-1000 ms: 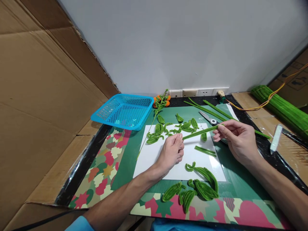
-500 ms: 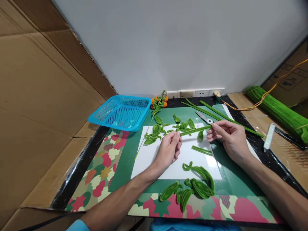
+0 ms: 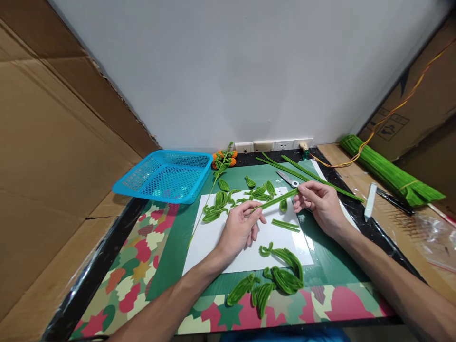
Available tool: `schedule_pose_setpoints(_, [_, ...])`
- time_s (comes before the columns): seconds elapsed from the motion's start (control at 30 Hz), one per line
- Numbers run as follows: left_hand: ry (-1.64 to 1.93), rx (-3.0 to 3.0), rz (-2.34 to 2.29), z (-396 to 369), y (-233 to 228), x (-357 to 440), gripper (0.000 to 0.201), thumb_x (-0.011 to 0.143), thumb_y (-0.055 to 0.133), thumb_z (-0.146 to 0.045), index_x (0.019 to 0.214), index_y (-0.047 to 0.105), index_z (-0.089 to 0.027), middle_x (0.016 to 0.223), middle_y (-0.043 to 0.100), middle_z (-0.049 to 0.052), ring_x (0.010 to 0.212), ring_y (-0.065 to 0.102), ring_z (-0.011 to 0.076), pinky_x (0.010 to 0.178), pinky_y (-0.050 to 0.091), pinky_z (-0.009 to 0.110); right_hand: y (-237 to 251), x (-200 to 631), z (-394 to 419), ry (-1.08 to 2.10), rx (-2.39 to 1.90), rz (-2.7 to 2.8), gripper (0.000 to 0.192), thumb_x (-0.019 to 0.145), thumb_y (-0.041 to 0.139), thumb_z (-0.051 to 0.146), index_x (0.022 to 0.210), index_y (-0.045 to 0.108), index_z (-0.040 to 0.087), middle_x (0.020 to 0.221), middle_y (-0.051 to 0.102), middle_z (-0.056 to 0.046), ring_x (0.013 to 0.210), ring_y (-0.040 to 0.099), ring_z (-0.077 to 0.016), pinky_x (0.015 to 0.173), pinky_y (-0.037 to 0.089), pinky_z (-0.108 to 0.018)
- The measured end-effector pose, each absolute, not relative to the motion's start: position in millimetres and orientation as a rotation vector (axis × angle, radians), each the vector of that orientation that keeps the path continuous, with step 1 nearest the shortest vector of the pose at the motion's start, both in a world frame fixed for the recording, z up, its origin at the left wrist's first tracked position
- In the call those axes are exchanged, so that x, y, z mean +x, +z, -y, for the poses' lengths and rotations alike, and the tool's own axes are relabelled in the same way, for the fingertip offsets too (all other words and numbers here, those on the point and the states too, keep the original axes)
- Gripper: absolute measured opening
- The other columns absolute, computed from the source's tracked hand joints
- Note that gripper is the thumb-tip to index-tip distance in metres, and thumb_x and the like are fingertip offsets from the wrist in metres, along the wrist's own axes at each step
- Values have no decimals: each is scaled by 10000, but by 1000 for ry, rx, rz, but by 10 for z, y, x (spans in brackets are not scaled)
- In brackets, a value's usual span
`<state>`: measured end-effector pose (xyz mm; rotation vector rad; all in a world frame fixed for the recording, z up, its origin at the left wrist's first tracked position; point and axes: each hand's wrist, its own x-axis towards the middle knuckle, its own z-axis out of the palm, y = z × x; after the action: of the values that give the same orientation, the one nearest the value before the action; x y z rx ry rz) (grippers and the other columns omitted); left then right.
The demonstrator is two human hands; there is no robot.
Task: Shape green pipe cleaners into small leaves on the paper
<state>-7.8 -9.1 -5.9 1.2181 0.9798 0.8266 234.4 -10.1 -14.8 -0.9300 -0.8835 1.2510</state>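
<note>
Green mat (image 3: 185,228) on our desk, white paper sheet (image 3: 221,237) on top. From the head cam we've got a green pipe cleaner (image 3: 276,200) stretched above the sheet, left hand (image 3: 238,228) pinching one end, right hand (image 3: 318,204) pinching the other. Blue basket (image 3: 164,175) sits back left, scissors (image 3: 288,179) just behind.

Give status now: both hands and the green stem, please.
Left hand and right hand pinch green stem ends, held above white sheet. Nothing between them.
</note>
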Motion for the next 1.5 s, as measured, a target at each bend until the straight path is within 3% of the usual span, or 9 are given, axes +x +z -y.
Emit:
schedule_pose_setpoints(0.3, [757, 1270, -952, 79, -80, -80, 406, 954, 704, -515, 923, 694, -111, 721, 683, 13, 362, 519, 43, 314, 364, 139, -174, 2300, 112, 1357, -885, 959, 278, 811, 916, 400, 827, 754, 175, 703, 771, -37, 528, 724, -162, 507, 646, -249])
schedule_pose_setpoints(0.57, [675, 1201, -844, 106, -29, -77, 413, 959, 697, -541, 989, 699, -129, 707, 663, -8, 379, 511, 39, 318, 331, 130, -159, 2242, 194, 1403, -904, 1153, 253, 866, 863, 417, 882, 759, 186, 728, 776, -41, 559, 749, -196, 543, 659, -297])
schedule_pose_setpoints(0.83, [650, 1186, -813, 182, -9, -34, 399, 934, 726, -553, 963, 660, -161, 683, 659, -18, 386, 494, 43, 332, 334, 129, -93, 2090, 286, 1317, -927, 1345, 280, 900, 826, 424, 819, 763, 164, 698, 741, -30, 512, 684, -145, 513, 554, -243])
schedule_pose_setpoints(1.07, [686, 1111, -797, 215, -28, -5, 399, 929, 744, -527, 826, 583, -177, 573, 454, -80, 427, 366, 36, 392, 293, 134, -108, 2050, 351, 1387, -933, 1387, 305, 946, 772, 444, 794, 773, 179, 652, 713, -24, 541, 670, -162, 577, 560, -288])
schedule_pose_setpoints(1.37, [707, 1144, -830, 223, -3, 2, 377, 943, 723, -548, 903, 622, -187, 508, 462, -91, 355, 365, 31, 358, 267, 133, -96, 2064, 363, 1389, -982, 1454, 349, 966, 747, 458, 752, 778, 183, 620, 688, -21, 563, 645, -173, 587, 520, -301])
schedule_pose_setpoints(1.5, [694, 1196, -843, 237, -4, 7, 371, 960, 697, -548, 956, 627, -183, 577, 534, -67, 356, 451, 49, 315, 308, 133, -84, 2082, 337, 1375, -986, 1480, 393, 978, 732, 451, 690, 749, 184, 609, 676, -20, 560, 630, -163, 588, 501, -292])
